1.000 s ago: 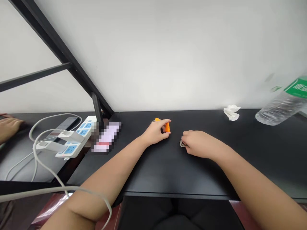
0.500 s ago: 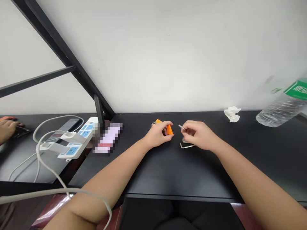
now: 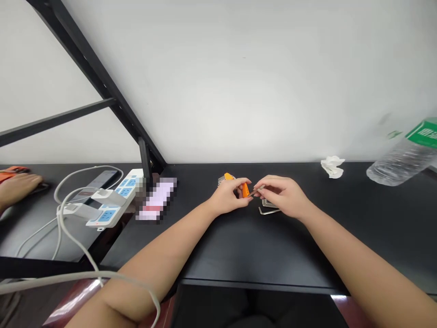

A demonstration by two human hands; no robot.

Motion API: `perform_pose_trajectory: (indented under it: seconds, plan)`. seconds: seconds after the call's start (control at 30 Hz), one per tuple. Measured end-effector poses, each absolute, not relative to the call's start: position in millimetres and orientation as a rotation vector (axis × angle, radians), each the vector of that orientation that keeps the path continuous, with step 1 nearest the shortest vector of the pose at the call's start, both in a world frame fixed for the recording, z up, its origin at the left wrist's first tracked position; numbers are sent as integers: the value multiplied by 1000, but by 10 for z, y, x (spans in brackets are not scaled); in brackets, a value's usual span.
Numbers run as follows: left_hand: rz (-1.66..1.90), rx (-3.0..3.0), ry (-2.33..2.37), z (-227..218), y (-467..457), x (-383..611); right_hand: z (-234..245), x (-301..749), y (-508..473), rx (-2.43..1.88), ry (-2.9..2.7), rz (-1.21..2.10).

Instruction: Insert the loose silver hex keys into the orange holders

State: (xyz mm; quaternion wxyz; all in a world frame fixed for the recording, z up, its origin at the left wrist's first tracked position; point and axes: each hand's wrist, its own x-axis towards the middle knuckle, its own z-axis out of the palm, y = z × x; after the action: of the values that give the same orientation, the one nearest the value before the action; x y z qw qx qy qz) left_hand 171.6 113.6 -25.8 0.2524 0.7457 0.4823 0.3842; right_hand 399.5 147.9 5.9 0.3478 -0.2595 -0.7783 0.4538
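My left hand [image 3: 229, 197] is closed round an orange hex key holder [image 3: 245, 190], thumb and fingers gripping its right end. Several thin metal keys [image 3: 221, 180] stick out on the far left of that hand. My right hand [image 3: 282, 195] pinches a short metal hex key [image 3: 256, 191], its tip at the right face of the holder; whether it has entered a hole I cannot tell. Beneath my right hand, an L-shaped hex key [image 3: 268, 212] lies on the black table [image 3: 252, 250], with more bent keys [image 3: 269, 204] beside it, partly covered by the fingers.
A white power strip [image 3: 118, 200] with chargers and cables [image 3: 78, 248] stands left, near a blurred-out phone [image 3: 157, 199]. Black frame bars [image 3: 126, 118] rise there. Another person's hand [image 3: 21, 187] rests far left. Crumpled tissue [image 3: 332, 166] and a plastic bottle [image 3: 403, 159] are at right.
My right hand has moved left, bringing the hex key from a gap away up to the orange holder. The other person's hand has shifted right. The view has moved slightly.
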Motion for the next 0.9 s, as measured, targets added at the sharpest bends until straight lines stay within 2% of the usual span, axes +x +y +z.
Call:
perform_pose_trajectory:
  seconds: [0.43,0.53,0.73,0.9]
  plan:
    - [1131,1987,1299,-291,1147,1710,23,3934,1413,-673,-2221,900]
    - [1123,1984,1291,-292,1152,1708,18,3950,1413,-701,-2231,978]
    - [1149,2041,1398,-241,1137,1713,-14,3972,1462,-603,-2052,1451]
    - [1070,2170,1354,-161,1084,1742,-123,3825,1433,-829,-1958,1524]
